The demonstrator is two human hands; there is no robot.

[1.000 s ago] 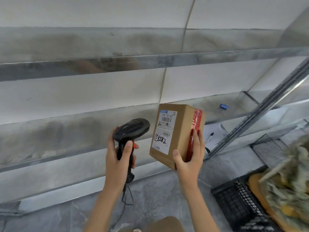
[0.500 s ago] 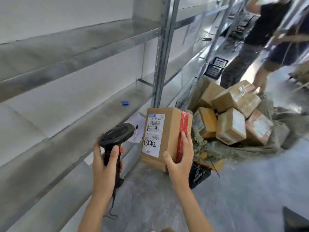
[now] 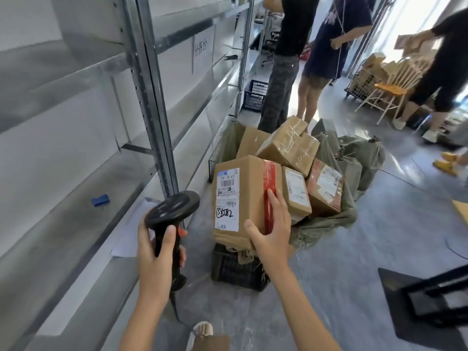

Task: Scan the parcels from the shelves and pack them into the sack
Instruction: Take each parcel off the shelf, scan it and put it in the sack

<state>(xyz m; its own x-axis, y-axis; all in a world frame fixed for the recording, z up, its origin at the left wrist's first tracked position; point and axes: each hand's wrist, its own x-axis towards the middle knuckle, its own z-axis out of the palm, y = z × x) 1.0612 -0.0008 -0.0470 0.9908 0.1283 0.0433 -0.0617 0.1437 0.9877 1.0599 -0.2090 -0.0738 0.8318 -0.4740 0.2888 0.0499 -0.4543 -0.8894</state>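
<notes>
While the cardboard parcel is held upright by the right hand, thumb on its labelled face and fingers across the red tape, the black scanner is clasped by the left hand. The parcel is raised just before the olive sack, which is heaped with boxes.

Sack piled w/ boxes; floor right open.
</notes>
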